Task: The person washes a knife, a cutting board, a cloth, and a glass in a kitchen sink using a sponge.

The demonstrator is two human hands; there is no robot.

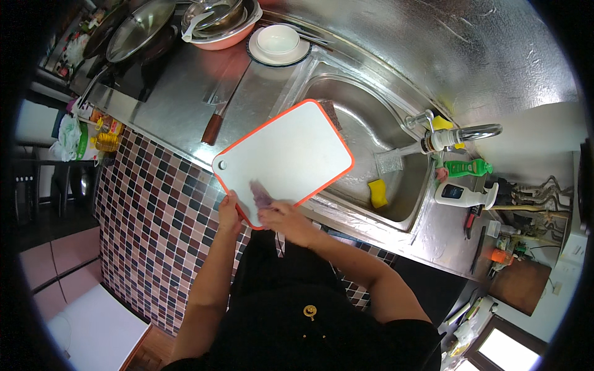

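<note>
A white cutting board with an orange rim (287, 153) is tilted over the front left part of the steel sink (357, 116). My left hand (229, 213) grips its lower left edge. On the board's near end, my right hand (283, 220) holds a purplish cloth (261, 195), blurred, against the white surface. Water runs from the chrome faucet (473, 133) into the sink, where a yellow sponge (377, 193) lies at the near right. Part of a brown scouring pad (330, 114) shows behind the board.
A cleaver with a wooden handle (212, 129) lies on the counter at left. Behind it stand stacked bowls (222, 39) and a white bowl on plates (278, 39). A lidded pan (139, 32) is at far left. Right of the sink are a green bottle (466, 168) and a white spray bottle (459, 195).
</note>
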